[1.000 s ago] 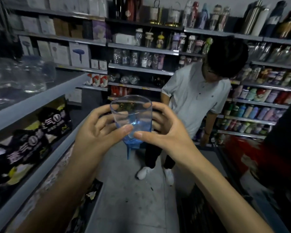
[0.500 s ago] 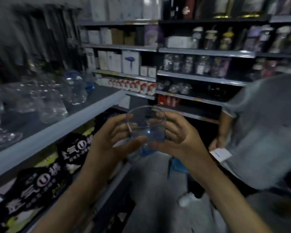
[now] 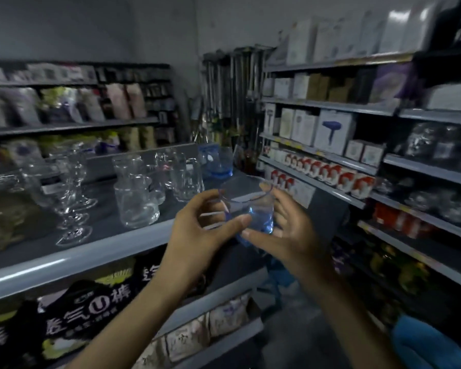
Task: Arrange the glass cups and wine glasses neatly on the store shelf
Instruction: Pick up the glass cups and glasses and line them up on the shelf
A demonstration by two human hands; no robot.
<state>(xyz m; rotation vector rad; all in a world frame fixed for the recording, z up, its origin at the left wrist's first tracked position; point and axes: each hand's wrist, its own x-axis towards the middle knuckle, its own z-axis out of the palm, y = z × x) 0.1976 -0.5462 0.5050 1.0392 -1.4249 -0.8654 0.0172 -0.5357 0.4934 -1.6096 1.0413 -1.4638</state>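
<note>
A clear glass cup with a blue base [image 3: 253, 206] is held upright between both hands, just past the right front corner of the grey store shelf [image 3: 72, 258]. My left hand [image 3: 197, 233] curls round its left side with the thumb across the front. My right hand [image 3: 285, 227] cups its right side and base. On the shelf stand clear wine glasses [image 3: 72, 190] at the left, clear mugs and jugs [image 3: 136, 193] in the middle, and blue-based cups [image 3: 218, 162] at the far right end.
Black snack packs [image 3: 72, 310] fill the level under the glass shelf. Across the aisle, right-hand shelves carry boxes, a hair-dryer box [image 3: 333, 131] and red-and-white cartons [image 3: 328, 171]. Metal poles [image 3: 234, 102] stand in the far corner. Something blue [image 3: 431, 344] sits at the bottom right.
The view has swung left from the person in the aisle to the glass shelf. Both hands keep holding the blue-based cup, now close to the shelf's right end.
</note>
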